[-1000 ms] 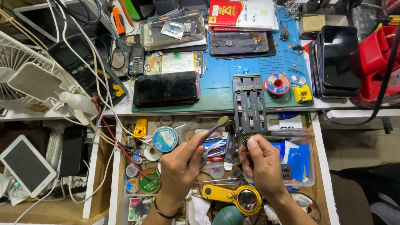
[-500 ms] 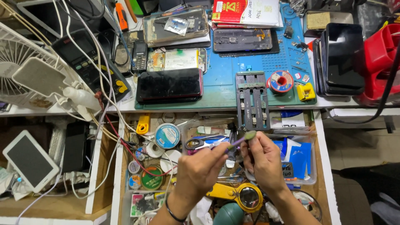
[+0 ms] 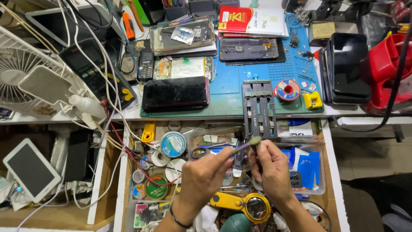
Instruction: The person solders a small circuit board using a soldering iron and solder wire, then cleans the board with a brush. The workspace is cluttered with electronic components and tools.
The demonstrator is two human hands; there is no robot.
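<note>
While both hands pinch it, left hand [image 3: 205,175] and right hand [image 3: 269,168], the brush [image 3: 245,145] slants — head up-right.

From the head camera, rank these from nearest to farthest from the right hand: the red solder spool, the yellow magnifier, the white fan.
1. Yellow magnifier, just below the right hand.
2. Red solder spool, above on the blue mat.
3. White fan, far left.

slim purple brush [image 3: 242,147], tilted, tip raised, small dark part [image 3: 238,158] beneath it
</note>
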